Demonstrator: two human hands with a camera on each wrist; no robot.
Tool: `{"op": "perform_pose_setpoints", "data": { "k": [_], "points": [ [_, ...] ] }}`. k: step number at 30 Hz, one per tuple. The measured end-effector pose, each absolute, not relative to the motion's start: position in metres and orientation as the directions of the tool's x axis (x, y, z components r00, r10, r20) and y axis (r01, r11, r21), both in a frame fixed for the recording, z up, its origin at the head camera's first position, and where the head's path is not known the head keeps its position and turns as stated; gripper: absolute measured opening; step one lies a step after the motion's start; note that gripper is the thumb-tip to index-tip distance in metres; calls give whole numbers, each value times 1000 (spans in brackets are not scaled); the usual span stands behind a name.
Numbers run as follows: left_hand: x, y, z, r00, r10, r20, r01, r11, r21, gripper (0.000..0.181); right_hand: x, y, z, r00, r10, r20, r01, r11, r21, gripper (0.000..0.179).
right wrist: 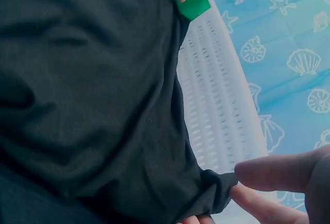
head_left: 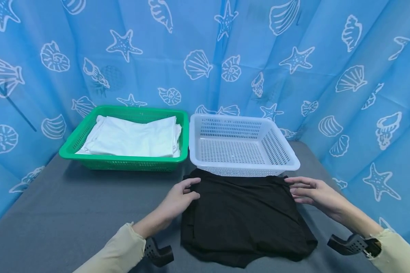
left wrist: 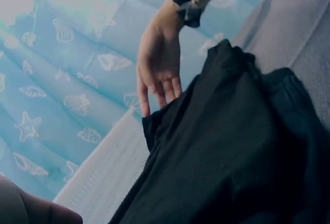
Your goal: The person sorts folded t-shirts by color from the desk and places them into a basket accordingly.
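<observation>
Black shorts [head_left: 246, 216] lie spread on the grey surface, the waistband side toward the baskets and the leg ends toward me. At their upper left corner is my left hand [head_left: 179, 201], with thumb and forefinger apart over the fabric edge. My right hand [head_left: 314, 195] is at the upper right corner, its fairly straight fingertips touching the cloth. In the right wrist view, a small bunched corner of the shorts [right wrist: 219, 185] meets the right fingertips [right wrist: 247, 175]. The left wrist view shows the right hand [left wrist: 160, 59] reaching down to the far corner.
Behind the shorts stands a white perforated basket [head_left: 295, 163], close against their top edge. A green basket [head_left: 123, 161] on its left holds folded white cloth [head_left: 133, 136]. A blue curtain with shell prints [head_left: 198, 34] hangs behind the grey-covered table [head_left: 71, 227].
</observation>
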State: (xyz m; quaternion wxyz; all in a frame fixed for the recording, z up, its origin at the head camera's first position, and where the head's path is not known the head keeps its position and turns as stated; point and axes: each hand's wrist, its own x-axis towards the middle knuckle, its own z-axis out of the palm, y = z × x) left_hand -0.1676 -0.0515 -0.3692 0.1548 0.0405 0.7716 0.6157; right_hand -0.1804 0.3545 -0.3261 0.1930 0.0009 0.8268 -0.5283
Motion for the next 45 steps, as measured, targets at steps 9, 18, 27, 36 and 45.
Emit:
{"op": "perform_pose_setpoints", "data": {
  "k": [9,18,27,36,45],
  "points": [
    [-170,-52,-375,-881,430,-198,-110,220,969,52,-177,359,-326,-812,-331,-481,303,465,-832,67],
    [-167,-47,-380,-893,433,-123,-72,134,988,52,-170,360,-325,-761,-335,-556,364,488,-793,71],
    [-170,-46,-388,-882,463,-87,1,185,983,54,-168,361,-339,-766,-414,-492,386,317,-866,64],
    [-170,-44,-393,-895,443,-46,37,177,984,61,-162,353,-356,-789,-415,-454,456,102,-884,56],
    [-173,-46,-394,-873,482,-71,0,146,989,73,-162,340,-356,-851,-302,-429,326,336,-884,58]
  ]
}}
